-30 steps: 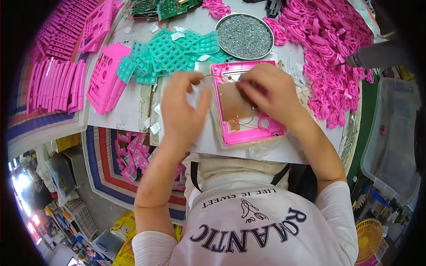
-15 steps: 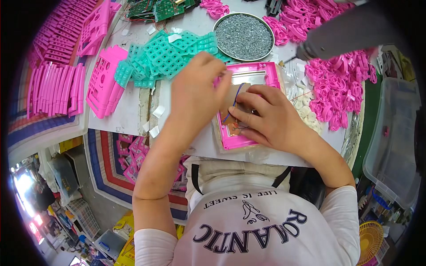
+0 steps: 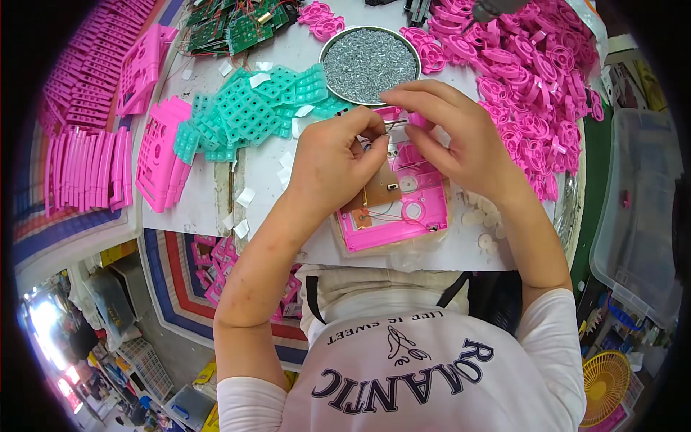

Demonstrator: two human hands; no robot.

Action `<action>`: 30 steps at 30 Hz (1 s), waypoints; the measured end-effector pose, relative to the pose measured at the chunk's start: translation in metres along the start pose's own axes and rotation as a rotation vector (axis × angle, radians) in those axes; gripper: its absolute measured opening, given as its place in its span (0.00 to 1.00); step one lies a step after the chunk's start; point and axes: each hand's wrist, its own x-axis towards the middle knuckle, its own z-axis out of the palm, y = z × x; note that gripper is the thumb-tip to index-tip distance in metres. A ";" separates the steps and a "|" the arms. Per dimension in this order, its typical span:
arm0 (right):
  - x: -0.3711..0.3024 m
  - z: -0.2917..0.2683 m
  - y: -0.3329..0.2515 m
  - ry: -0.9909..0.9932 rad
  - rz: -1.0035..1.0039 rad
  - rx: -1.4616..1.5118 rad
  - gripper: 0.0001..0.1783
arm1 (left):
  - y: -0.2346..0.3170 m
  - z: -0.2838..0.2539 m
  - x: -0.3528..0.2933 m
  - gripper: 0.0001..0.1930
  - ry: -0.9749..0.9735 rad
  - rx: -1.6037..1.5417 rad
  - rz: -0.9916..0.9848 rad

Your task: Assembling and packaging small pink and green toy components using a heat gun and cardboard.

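Note:
A pink plastic casing [image 3: 392,237] lies in front of me, with a brown circuit board [image 3: 376,189], a smaller brown board [image 3: 358,218] and thin wires inside. My left hand [image 3: 337,160] is over the casing's upper left part, thumb and forefinger pinched together. What sits in that pinch is too small to make out. Over the upper right part hovers my right hand [image 3: 461,137], its forefinger and thumb spread apart near the casing's far edge. Both hands hide much of that far end.
Beyond the casing stands a round tin [image 3: 324,54] of small metal screws. Teal rubber keypads [image 3: 252,108] and pink panels [image 3: 160,155] lie left, green circuit boards [image 3: 241,29] behind. Pink ring-shaped parts [image 3: 515,79] pile up right, near white discs [image 3: 486,219]. A dark tool tip [image 3: 493,9] hangs above.
My right hand has gone from the casing's lower part to its far edge, its fingers spreading. My left hand has come down closer to the board. The dark tool now appears higher up.

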 end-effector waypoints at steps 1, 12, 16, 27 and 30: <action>0.003 -0.002 0.006 -0.044 -0.025 -0.019 0.15 | 0.000 0.000 0.000 0.06 -0.001 0.000 -0.012; -0.009 0.013 -0.022 -0.264 -0.083 -0.495 0.06 | -0.002 0.002 -0.002 0.06 0.130 0.075 0.046; -0.021 0.008 -0.036 -0.367 0.008 -0.311 0.05 | -0.008 -0.001 -0.002 0.05 0.075 0.229 0.230; -0.043 0.016 -0.037 -0.205 0.065 -0.219 0.07 | -0.004 0.000 0.008 0.05 -0.226 0.414 0.346; -0.044 0.015 -0.035 -0.208 0.050 -0.213 0.07 | -0.003 0.004 0.006 0.05 -0.244 0.524 0.326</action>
